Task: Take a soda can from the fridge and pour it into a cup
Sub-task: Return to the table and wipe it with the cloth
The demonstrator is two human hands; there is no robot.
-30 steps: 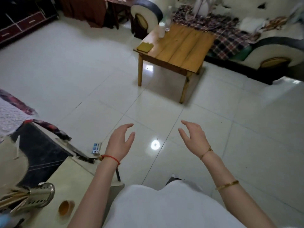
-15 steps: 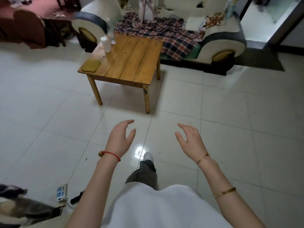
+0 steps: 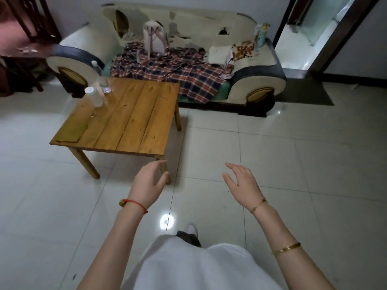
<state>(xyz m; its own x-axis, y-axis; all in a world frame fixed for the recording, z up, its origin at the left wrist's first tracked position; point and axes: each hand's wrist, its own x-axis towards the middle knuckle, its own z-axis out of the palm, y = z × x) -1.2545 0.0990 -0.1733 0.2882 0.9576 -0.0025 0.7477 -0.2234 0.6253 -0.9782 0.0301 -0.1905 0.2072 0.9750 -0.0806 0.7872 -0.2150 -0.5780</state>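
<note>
No soda can, fridge or cup shows in the head view. My left hand [image 3: 147, 183] is held out in front of me over the tiled floor, fingers relaxed and slightly bent, holding nothing. My right hand [image 3: 243, 183] hovers at the same height to its right, also relaxed and empty. Both hands are just short of the near right leg of a low wooden table [image 3: 125, 120].
The table carries a white-capped bottle [image 3: 94, 96], a clear plastic bottle [image 3: 101, 78] and a flat yellow-green pad [image 3: 72, 131]. Behind it stands a cream sofa [image 3: 211, 24] with a plaid blanket [image 3: 178, 72]. A doorway [image 3: 314, 28] opens at the far right. Glossy floor tiles [image 3: 293, 164] spread around me.
The view has swung to the right and moved forward: the table and sofa are nearer and more to the left, and the doorway has come into sight. Both hands stay out front, empty.
</note>
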